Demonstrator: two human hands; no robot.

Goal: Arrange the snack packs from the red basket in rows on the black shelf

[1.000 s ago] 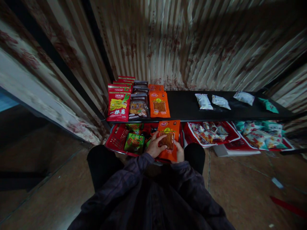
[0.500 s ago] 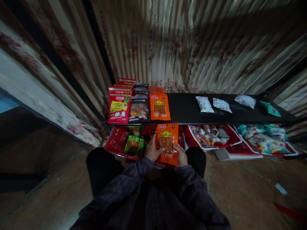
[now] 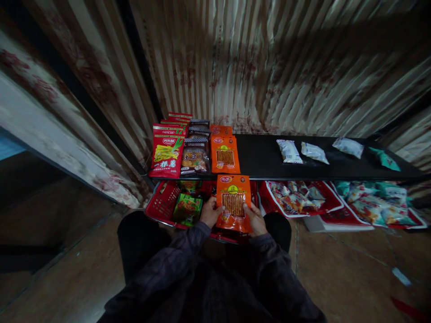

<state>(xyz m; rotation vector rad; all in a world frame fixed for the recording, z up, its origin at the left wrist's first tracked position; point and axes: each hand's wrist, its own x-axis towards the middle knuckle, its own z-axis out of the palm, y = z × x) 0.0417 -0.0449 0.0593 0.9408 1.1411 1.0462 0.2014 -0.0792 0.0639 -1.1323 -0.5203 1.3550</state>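
Observation:
Between my two hands is an orange snack packet (image 3: 233,204) with a window showing brown sticks. My left hand (image 3: 210,212) grips its left edge, thumb on the front. On the opposite edge my right hand (image 3: 256,220) is closed in the same way. The packet is held above a red basket (image 3: 161,204) that also contains green snack packets (image 3: 187,209). Just beyond, on the black shelf (image 3: 259,157), similar orange packets (image 3: 225,154) stand beside dark potato-slice packets (image 3: 195,157) and red packets (image 3: 167,150).
Small white packets (image 3: 288,151) and a green packet (image 3: 385,159) lie along the shelf's right part. Below it are a red basket of small snacks (image 3: 296,197) and another with green-and-white packets (image 3: 379,206). A striped curtain (image 3: 242,67) hangs behind; a dark post (image 3: 143,58) rises at left.
The packet has turned to face me more squarely. My left hand has shifted from across its lower front to its left edge. The whole view has tilted slightly.

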